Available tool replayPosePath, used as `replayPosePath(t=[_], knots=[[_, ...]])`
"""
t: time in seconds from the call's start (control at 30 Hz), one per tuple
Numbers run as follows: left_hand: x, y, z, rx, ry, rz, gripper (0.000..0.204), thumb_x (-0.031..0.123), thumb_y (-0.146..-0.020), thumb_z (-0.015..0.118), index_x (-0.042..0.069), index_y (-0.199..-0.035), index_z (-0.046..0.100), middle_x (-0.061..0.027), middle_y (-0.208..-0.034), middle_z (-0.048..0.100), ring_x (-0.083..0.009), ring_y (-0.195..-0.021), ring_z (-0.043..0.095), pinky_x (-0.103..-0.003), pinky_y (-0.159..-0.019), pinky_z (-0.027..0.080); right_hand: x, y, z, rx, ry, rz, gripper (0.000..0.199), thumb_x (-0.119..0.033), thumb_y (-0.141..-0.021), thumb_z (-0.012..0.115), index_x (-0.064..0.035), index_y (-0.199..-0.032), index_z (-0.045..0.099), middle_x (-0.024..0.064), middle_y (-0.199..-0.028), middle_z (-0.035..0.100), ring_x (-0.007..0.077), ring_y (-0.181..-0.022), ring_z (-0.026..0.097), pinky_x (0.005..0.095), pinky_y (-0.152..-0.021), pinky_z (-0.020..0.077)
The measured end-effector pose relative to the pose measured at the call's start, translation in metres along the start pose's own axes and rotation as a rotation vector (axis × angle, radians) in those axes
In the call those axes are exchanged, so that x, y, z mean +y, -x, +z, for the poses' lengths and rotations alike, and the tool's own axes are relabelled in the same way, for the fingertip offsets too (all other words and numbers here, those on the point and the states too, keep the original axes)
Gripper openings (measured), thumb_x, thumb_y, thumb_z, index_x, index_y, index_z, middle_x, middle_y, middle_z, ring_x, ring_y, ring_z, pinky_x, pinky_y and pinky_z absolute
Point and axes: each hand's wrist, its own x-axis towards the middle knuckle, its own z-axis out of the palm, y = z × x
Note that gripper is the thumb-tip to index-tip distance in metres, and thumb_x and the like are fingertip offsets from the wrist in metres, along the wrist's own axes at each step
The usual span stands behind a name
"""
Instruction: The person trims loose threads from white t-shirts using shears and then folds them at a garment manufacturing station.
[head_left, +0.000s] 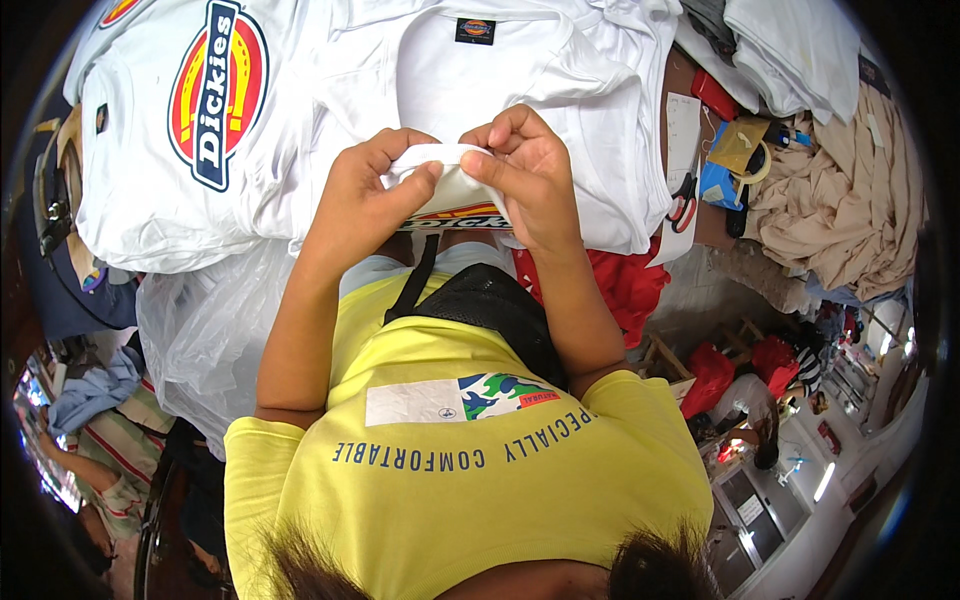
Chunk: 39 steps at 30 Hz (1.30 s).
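Note:
My left hand and my right hand both grip a small folded white piece, like a printed transfer sheet, with a red and yellow emblem showing along its lower edge. I hold it close to my chest, above a white T-shirt spread flat on the table with a small dark neck label. Thumbs and fingertips pinch the top edge of the piece from both sides. A second white T-shirt with a large oval red, yellow and blue emblem lies to the left.
Red-handled scissors lie right of the shirts, near a red cloth and a heap of beige fabric. Clear plastic bags hang at the table's left front. A black pouch sits on my chest. Another person sits lower left.

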Motion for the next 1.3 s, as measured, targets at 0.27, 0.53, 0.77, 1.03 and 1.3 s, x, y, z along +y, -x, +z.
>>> replayPosePath(t=[0.27,0.53,0.77,1.03,1.3], knots=[[0.009,0.005,0.002,-0.007,-0.002,-0.015,0.013,0.010,-0.080,0.058,-0.001,-0.088,0.059,-0.0012,-0.079,0.060,-0.0056,-0.074,0.052,-0.020,-0.069,0.042,0.000,0.003,0.002,-0.027,0.125,-0.080,0.024,0.007,-0.075,0.063,-0.0046,-0.084,0.043,0.0081,-0.081,0.056,0.0101,-0.078,0.053,0.0232,-0.073,0.0446],[0.001,0.005,-0.002,0.007,-0.061,0.063,0.020,0.014,-0.077,0.062,-0.002,-0.090,0.061,-0.0049,-0.076,0.058,-0.0090,-0.070,0.054,-0.023,-0.059,0.043,0.000,0.004,0.000,-0.025,0.049,-0.021,0.024,0.007,-0.074,0.063,-0.0040,-0.084,0.044,0.0093,-0.082,0.058,0.0106,-0.078,0.055,0.0236,-0.073,0.0454],[0.008,-0.003,-0.013,-0.161,0.233,-0.146,0.018,0.017,-0.084,0.052,0.000,-0.088,0.059,-0.0012,-0.075,0.058,-0.0061,-0.069,0.051,-0.020,-0.063,0.040,-0.003,0.002,-0.007,-0.037,-0.115,0.115,0.017,0.003,-0.079,0.060,-0.0035,-0.085,0.045,0.0147,-0.083,0.062,0.0141,-0.076,0.058,0.0245,-0.072,0.0461],[0.006,-0.007,-0.016,-0.207,0.275,-0.084,0.019,0.018,-0.086,0.051,0.001,-0.089,0.059,-0.0007,-0.071,0.057,-0.0046,-0.064,0.050,-0.019,-0.057,0.040,-0.008,0.006,-0.004,-0.008,-0.036,0.064,0.018,0.003,-0.079,0.060,-0.0033,-0.086,0.045,0.0142,-0.082,0.062,0.0137,-0.076,0.058,0.0246,-0.071,0.0471],[0.006,-0.007,-0.017,-0.181,0.177,-0.020,0.018,0.016,-0.084,0.052,0.000,-0.087,0.058,-0.0022,-0.077,0.052,-0.0074,-0.072,0.049,-0.021,-0.064,0.038,-0.012,0.011,0.000,-0.011,0.134,-0.034,0.019,0.002,-0.079,0.062,-0.0035,-0.085,0.045,0.0115,-0.082,0.062,0.0109,-0.076,0.058,0.0227,-0.069,0.0477]])
